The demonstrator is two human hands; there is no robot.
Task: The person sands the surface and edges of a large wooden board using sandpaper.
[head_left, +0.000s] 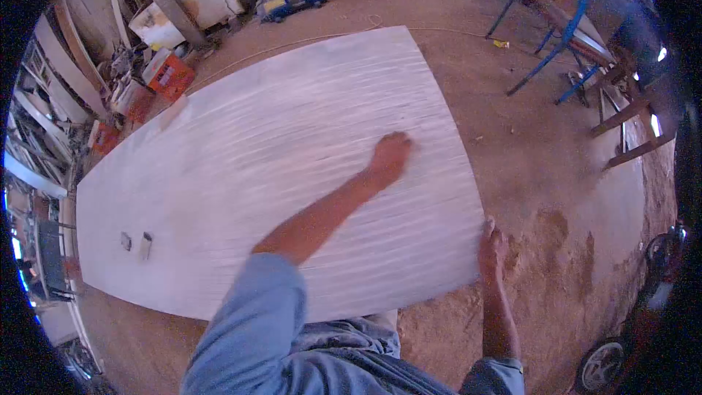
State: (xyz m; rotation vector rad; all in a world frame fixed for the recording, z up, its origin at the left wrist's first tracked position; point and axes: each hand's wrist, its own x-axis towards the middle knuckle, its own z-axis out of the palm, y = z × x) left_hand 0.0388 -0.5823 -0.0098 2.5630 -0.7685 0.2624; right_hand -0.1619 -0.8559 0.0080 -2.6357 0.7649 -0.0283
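Note:
A large white board with streaky, ridged-looking lines lies in front of me. My left hand is on its right part, arm stretched across the surface. Its fingers are curled closed and slightly blurred; whatever is under them is hidden. At the board's right edge, near the close corner, my right hand is closed round the rim. A small crumpled grey piece and a short light block-like piece lie on the board's left part.
Orange crates and leaning planks line the left side. A blue machine stands at the back. Blue metal legs rise at the right. A wheel is at lower right. A thin cord crosses the dirt floor.

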